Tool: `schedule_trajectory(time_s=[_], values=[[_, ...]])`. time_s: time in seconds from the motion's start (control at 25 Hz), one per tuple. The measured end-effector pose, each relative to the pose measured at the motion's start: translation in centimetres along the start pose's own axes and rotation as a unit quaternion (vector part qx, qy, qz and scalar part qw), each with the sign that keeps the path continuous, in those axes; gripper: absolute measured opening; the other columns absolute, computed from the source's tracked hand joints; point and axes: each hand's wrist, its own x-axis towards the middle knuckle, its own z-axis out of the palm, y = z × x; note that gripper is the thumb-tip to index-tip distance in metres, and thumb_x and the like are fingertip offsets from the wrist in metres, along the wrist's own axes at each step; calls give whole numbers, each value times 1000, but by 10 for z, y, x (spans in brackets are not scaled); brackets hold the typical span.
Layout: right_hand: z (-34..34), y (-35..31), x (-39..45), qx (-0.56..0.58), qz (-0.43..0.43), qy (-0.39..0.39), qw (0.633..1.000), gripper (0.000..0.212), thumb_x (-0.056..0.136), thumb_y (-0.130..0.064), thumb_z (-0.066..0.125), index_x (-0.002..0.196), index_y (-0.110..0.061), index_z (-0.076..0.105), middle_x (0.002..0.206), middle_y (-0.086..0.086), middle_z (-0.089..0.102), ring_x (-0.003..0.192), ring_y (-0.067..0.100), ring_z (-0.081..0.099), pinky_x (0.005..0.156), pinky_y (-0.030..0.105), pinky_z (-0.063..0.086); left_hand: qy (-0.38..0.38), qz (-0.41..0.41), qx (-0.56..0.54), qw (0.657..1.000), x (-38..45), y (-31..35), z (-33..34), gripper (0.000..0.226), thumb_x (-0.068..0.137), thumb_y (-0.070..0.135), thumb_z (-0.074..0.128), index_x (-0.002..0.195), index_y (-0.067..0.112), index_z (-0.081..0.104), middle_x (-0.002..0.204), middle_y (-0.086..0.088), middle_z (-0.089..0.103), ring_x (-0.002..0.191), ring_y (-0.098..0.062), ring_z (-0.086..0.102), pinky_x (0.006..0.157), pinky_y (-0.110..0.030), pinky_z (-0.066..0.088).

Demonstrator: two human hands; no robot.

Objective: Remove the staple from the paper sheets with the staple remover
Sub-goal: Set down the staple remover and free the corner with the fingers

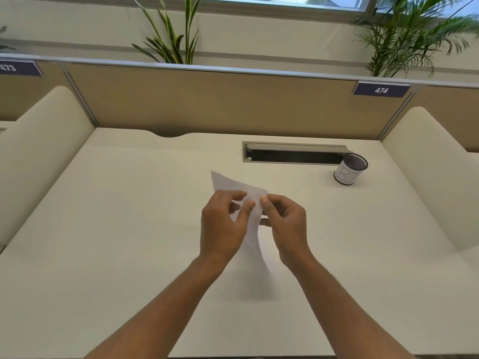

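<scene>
Hands, two of them and both bare, are raised together above the middle of the cream-white desk top (103,229). The left hand (224,224) is closed on the white paper sheets (252,216), which are pinched between its thumb and fingers near their upper edge. The right hand (285,224) is closed on the same sheets from the other side, thumb tip pressed to the paper just beside the left thumb. How many sheets are held cannot be told; they are seen as one curved white piece, lifted off the desk, with one corner pointing up beyond the left fingers and the lower part hanging down between the two wrists. A faint mark is seen on the paper between the two thumbs, too small to be identified.

Beyond the right hand, one grey rectangular cable slot (294,152) is set into the desk. Just beside its right end, one black mesh pen cup wrapped in white paper with hand-drawn letters (350,169) is stood upright. Further out, one tan partition panel (207,99) is seen, with two dark number plates (381,89), one towards each side. Behind it, two green plants (171,40) are visible.
</scene>
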Motion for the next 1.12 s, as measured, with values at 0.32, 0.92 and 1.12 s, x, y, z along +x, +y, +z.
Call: schedule_trajectory(time_s=[0.32,0.92,1.12], values=[[13,-20,-2,-93,-148,-56,983,20,98,-18,68,117,-15,75,111,-3,77,98,10,75,76,25,64,38,-37,-84,995,9,7,-20,14,93,28,69,105,34,68,91,24,68,84,-2,70,72,-19,60],[12,-41,9,-280,-239,21,930,13,85,-34,82,90,-21,82,89,-8,79,86,9,68,78,43,58,-64,-77,-138,985,12,8,-27,19,97,24,62,111,21,75,101,7,76,94,-10,70,82,-32,61],[-4,-36,12,-286,-236,-8,929,15,87,-30,79,97,-18,82,93,-5,81,86,6,71,77,12,51,-62,-96,-138,984,9,6,-24,15,97,25,62,107,25,73,101,6,75,93,-13,70,82,-29,59]])
